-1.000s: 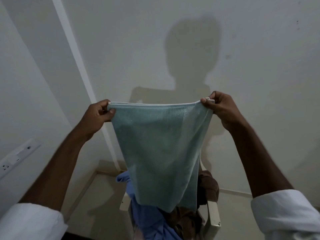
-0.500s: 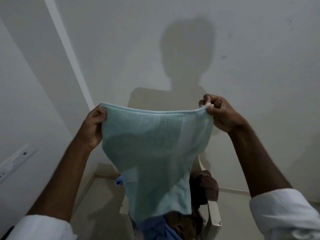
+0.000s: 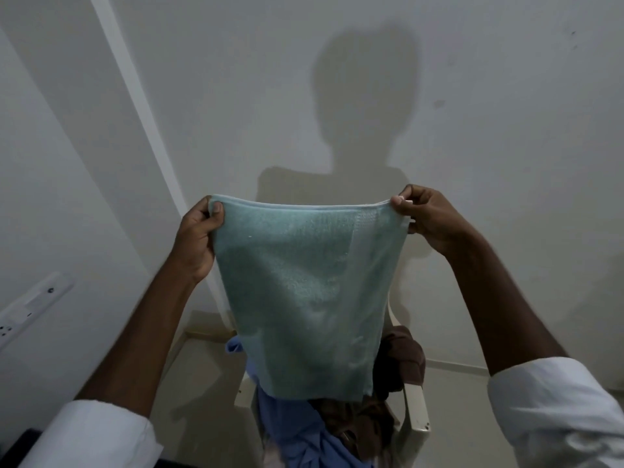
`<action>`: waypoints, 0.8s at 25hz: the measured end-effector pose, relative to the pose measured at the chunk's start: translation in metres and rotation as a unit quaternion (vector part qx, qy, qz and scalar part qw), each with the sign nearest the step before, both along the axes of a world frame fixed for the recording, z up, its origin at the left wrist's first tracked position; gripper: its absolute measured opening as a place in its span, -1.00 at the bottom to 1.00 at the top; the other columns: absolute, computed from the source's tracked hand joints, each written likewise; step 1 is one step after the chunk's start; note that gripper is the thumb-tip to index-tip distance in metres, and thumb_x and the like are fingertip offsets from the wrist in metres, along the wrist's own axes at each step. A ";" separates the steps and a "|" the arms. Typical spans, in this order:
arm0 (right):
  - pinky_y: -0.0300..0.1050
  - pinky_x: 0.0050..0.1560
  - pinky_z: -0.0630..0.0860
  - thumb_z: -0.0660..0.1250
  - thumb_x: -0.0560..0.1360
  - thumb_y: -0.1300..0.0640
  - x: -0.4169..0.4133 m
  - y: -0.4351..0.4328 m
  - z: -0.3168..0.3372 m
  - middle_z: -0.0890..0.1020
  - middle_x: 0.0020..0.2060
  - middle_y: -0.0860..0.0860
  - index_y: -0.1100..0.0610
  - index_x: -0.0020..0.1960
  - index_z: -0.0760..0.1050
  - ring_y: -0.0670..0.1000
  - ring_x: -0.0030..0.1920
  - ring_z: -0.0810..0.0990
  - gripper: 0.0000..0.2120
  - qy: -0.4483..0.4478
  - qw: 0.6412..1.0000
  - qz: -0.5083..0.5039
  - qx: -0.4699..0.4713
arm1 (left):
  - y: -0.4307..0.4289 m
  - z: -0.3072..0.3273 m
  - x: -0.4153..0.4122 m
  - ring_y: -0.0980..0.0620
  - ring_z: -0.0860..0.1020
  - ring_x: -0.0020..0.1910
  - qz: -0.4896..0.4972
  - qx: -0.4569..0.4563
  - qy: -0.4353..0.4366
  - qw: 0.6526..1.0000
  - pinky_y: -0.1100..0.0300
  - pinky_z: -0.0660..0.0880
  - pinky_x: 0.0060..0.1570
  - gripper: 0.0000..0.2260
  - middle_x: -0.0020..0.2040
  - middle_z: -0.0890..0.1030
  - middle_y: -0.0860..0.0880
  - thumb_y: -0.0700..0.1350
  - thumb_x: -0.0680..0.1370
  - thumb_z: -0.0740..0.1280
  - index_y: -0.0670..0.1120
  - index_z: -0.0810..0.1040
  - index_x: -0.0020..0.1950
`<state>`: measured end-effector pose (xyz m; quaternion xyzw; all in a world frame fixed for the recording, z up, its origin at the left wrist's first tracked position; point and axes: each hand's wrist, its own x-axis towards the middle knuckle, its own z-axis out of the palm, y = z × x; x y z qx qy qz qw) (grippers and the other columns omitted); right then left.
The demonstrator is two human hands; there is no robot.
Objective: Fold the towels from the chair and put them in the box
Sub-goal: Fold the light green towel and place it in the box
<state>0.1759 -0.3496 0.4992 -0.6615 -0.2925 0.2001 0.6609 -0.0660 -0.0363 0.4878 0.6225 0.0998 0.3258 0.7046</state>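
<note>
A light green towel (image 3: 304, 292) hangs doubled in the air in front of me, its top edge stretched level. My left hand (image 3: 197, 238) pinches its upper left corner and my right hand (image 3: 430, 219) pinches its upper right corner. Below it stands a white plastic chair (image 3: 417, 413) holding a blue towel (image 3: 297, 437) and a brown towel (image 3: 401, 359), both partly hidden behind the hanging towel. No box shows in this view.
Pale walls meet in a corner behind the chair. A white socket strip (image 3: 30, 307) is fixed to the left wall. A dark edge (image 3: 20, 444) shows at the bottom left. Floor lies on both sides of the chair.
The towel's top edge dipped on the left half a second ago and is now pulled level and taut again. Both hands keep their grip on the corners.
</note>
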 end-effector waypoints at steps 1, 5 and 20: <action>-0.15 -0.30 0.51 0.50 0.40 -0.01 0.002 -0.001 -0.004 0.56 -0.28 0.00 0.07 -0.23 0.47 -0.06 -0.28 0.56 -0.75 0.003 0.999 -0.021 -0.024 | -0.003 -0.002 0.002 0.09 0.52 -0.22 -0.010 -0.001 0.002 1.000 0.25 0.53 -0.20 -0.88 -0.18 0.55 -0.01 -0.12 0.62 0.26 -0.07 0.54 -0.08; -0.18 -0.35 0.41 0.53 0.47 0.09 0.006 0.000 -0.016 0.52 -0.34 0.02 0.09 -0.28 0.42 -0.04 -0.32 0.49 -0.70 -0.018 0.985 -0.149 -0.090 | -0.026 -0.002 0.011 0.11 0.51 -0.27 -0.036 0.012 -0.001 0.999 0.28 0.51 -0.26 -0.86 -0.25 0.56 0.02 -0.17 0.64 0.22 -0.11 0.53 -0.08; -0.04 -0.33 0.39 0.29 0.54 -0.14 -0.114 0.111 -0.015 0.50 -0.42 -0.05 0.12 -0.27 0.49 -0.06 -0.41 0.44 -0.63 -0.341 0.938 -0.005 -0.064 | -0.058 0.002 0.017 -0.05 0.60 0.01 -0.106 0.142 0.063 0.982 0.04 0.55 -0.02 -0.75 0.03 0.63 -0.17 -0.06 0.58 0.34 -0.23 0.57 0.11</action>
